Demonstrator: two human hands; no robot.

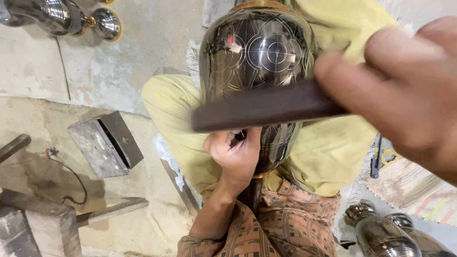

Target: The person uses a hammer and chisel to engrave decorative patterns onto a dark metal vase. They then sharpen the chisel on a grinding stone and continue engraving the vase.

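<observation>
A dark, shiny metal vase [259, 52] with fine engraved circle patterns rests on my lap, its gold-rimmed end pointing away from me. My left hand [233, 152] is closed against the vase's lower body, apparently on a small tool I cannot make out. My right hand [404, 90], large and close to the camera at the right, grips a dark brown flat wooden bar [262, 107] that lies level across the vase's middle.
Yellow-green trousers [328, 147] and a patterned shirt lie under the vase. An open grey metal box [104, 143] and a wooden block [33, 228] sit on the concrete floor at left. More shiny metal vessels stand top left [62, 16] and bottom right [381, 233], beside a woven mat.
</observation>
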